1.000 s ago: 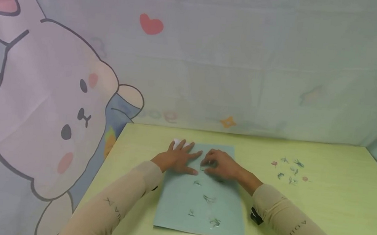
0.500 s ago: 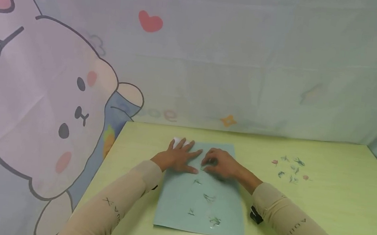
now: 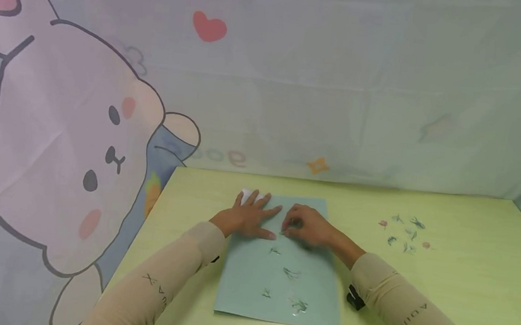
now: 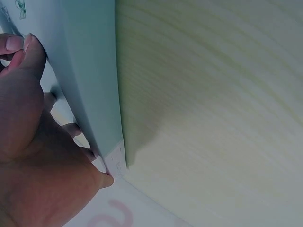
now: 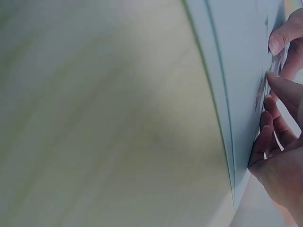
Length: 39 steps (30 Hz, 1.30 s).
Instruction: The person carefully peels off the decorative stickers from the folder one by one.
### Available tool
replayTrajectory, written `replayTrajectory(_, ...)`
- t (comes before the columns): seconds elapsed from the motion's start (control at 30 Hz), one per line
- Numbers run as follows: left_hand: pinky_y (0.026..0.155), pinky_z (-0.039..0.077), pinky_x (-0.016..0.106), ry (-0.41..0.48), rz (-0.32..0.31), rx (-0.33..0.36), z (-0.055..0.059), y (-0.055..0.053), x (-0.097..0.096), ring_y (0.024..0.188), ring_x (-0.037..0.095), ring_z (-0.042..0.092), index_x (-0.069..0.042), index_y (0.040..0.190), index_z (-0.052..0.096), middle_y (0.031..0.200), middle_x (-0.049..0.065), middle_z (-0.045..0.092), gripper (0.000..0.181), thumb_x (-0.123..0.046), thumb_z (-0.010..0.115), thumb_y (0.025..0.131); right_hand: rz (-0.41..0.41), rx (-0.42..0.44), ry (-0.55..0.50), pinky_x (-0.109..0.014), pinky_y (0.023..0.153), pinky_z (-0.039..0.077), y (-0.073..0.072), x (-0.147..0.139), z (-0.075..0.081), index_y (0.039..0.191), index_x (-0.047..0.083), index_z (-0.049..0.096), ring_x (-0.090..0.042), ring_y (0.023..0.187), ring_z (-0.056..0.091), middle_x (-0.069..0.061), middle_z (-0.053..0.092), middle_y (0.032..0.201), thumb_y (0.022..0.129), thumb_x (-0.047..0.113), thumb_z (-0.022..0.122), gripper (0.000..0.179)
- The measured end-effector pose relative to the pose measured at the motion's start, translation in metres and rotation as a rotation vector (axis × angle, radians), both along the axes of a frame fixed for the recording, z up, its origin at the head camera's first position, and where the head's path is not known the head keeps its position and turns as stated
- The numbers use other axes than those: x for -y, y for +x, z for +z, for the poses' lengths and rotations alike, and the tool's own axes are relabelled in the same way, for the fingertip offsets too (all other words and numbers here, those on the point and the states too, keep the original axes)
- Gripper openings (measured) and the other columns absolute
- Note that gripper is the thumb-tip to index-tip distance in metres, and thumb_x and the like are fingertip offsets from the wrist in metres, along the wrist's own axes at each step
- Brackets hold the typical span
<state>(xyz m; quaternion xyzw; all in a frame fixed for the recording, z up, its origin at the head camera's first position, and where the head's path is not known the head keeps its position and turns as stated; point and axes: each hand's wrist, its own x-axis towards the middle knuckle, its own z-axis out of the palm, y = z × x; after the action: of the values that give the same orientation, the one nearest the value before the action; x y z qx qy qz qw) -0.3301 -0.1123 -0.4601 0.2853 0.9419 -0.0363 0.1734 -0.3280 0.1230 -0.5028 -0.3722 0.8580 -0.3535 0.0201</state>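
Observation:
My left hand (image 3: 251, 220) rests with spread fingers on the upper left of a pale blue-green sheet of paper (image 3: 249, 272). Opposite it, my right hand (image 3: 308, 227) has curled fingers low over the upper middle of that sheet. Its thumb and forefinger pinch a small green sticker (image 3: 282, 233), mostly hidden by the fingertips. In the right wrist view, the right fingertips stay close to the paper (image 5: 244, 80) and to the left thumb (image 5: 275, 44). Below both hands, several clear-edged plant stickers lie on the sheet, among them a grass-like one (image 3: 291, 273) and a leafy one (image 3: 298, 306).
On the light yellow-green table (image 3: 456, 299), to the right of the paper, lies a loose group of small flower and leaf pieces, including a pink flower (image 3: 382, 224). A white corner (image 3: 248, 194) shows beyond the left fingers. A printed cloth (image 3: 295, 108) hangs behind the table.
The head view has shifted slightly. Both hands keep nearly the same place on the paper; the right fingertips show only a very small movement at the green sticker.

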Motion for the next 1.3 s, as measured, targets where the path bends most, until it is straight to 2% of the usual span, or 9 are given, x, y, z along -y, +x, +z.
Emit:
replayTrajectory(0.27, 0.125, -0.001, 0.067, 0.020, 0.011, 0.016, -0.006, -0.005, 0.001, 0.163, 0.041, -0.005, -0.033, 0.172, 0.019, 0.179, 0.010, 0.003, 0.088, -0.073, 0.053, 0.100, -0.048, 0.130, -0.012, -0.044, 0.094, 0.048, 0.002, -0.003, 0.003, 0.097, 0.009, 0.079, -0.020, 0.099, 0.062, 0.002, 0.069, 0.099, 0.096, 0.016, 0.079, 0.006)
replayTrajectory(0.33, 0.125, 0.000, 0.068, 0.023, 0.005, 0.006, -0.015, -0.011, 0.002, 0.162, 0.042, -0.004, -0.034, 0.171, 0.020, 0.179, 0.010, 0.004, 0.089, -0.075, 0.052, 0.099, -0.049, 0.162, -0.040, -0.043, 0.095, 0.048, 0.002, -0.004, 0.003, 0.098, 0.010, 0.078, -0.019, 0.100, 0.062, 0.002, 0.069, 0.100, 0.099, 0.015, 0.077, 0.006)
replayTrajectory(0.37, 0.125, 0.000, 0.067, 0.016, 0.009, 0.014, -0.011, -0.009, 0.002, 0.162, 0.042, -0.004, -0.033, 0.171, 0.020, 0.179, 0.010, 0.004, 0.089, -0.073, 0.053, 0.100, -0.046, 0.173, -0.057, -0.043, 0.096, 0.048, 0.002, -0.004, 0.002, 0.100, 0.009, 0.077, -0.019, 0.101, 0.063, 0.001, 0.070, 0.101, 0.099, 0.014, 0.076, 0.006)
replayTrajectory(0.5, 0.125, 0.000, 0.068, 0.009, 0.004, 0.006, -0.014, -0.010, 0.001, 0.162, 0.042, -0.004, -0.034, 0.172, 0.019, 0.179, 0.010, 0.003, 0.089, -0.073, 0.052, 0.100, -0.025, 0.198, -0.130, -0.041, 0.096, 0.051, 0.003, -0.007, 0.002, 0.103, 0.006, 0.074, -0.020, 0.102, 0.066, -0.002, 0.072, 0.102, 0.102, 0.008, 0.071, 0.003)
replayTrajectory(0.57, 0.125, 0.000, 0.067, -0.001, 0.005, 0.008, -0.007, -0.005, 0.000, 0.163, 0.041, -0.005, -0.033, 0.172, 0.018, 0.179, 0.009, 0.002, 0.087, -0.072, 0.052, 0.101, -0.027, 0.217, -0.156, -0.038, 0.094, 0.051, 0.004, -0.007, 0.003, 0.105, 0.004, 0.072, -0.020, 0.101, 0.067, -0.005, 0.072, 0.103, 0.103, 0.007, 0.069, 0.005)
replayTrajectory(0.67, 0.126, 0.002, 0.067, -0.009, -0.001, -0.008, -0.006, -0.004, 0.000, 0.163, 0.041, -0.004, -0.034, 0.172, 0.017, 0.179, 0.009, 0.002, 0.087, -0.072, 0.050, 0.101, -0.041, 0.237, -0.175, -0.035, 0.091, 0.051, 0.004, -0.008, 0.004, 0.106, 0.004, 0.071, -0.020, 0.099, 0.066, -0.007, 0.072, 0.104, 0.105, 0.008, 0.067, 0.006)
replayTrajectory(0.93, 0.125, 0.003, 0.068, 0.016, 0.002, -0.005, -0.004, -0.003, 0.002, 0.162, 0.042, -0.003, -0.032, 0.172, 0.017, 0.179, 0.011, 0.004, 0.086, -0.071, 0.050, 0.102, -0.145, 0.221, -0.169, -0.040, 0.089, 0.054, 0.006, -0.009, 0.011, 0.105, 0.006, 0.076, -0.020, 0.097, 0.069, -0.004, 0.075, 0.101, 0.103, 0.010, 0.072, 0.007)
replayTrajectory(1.2, 0.125, 0.003, 0.068, 0.022, 0.008, 0.006, -0.004, -0.004, 0.001, 0.162, 0.043, -0.003, -0.031, 0.172, 0.020, 0.178, 0.011, 0.005, 0.087, -0.070, 0.053, 0.101, -0.238, 0.248, -0.199, -0.040, 0.087, 0.053, 0.018, -0.024, 0.031, 0.111, 0.002, 0.078, -0.024, 0.099, 0.068, -0.007, 0.076, 0.108, 0.103, 0.014, 0.072, 0.016)
replayTrajectory(1.3, 0.125, 0.001, 0.067, 0.023, 0.016, 0.011, -0.009, -0.007, 0.001, 0.163, 0.042, -0.004, -0.033, 0.172, 0.019, 0.179, 0.010, 0.004, 0.089, -0.073, 0.053, 0.100, -0.261, 0.244, -0.213, -0.039, 0.085, 0.055, 0.022, -0.032, 0.039, 0.114, 0.003, 0.079, -0.024, 0.100, 0.069, -0.009, 0.076, 0.112, 0.104, 0.013, 0.071, 0.016)
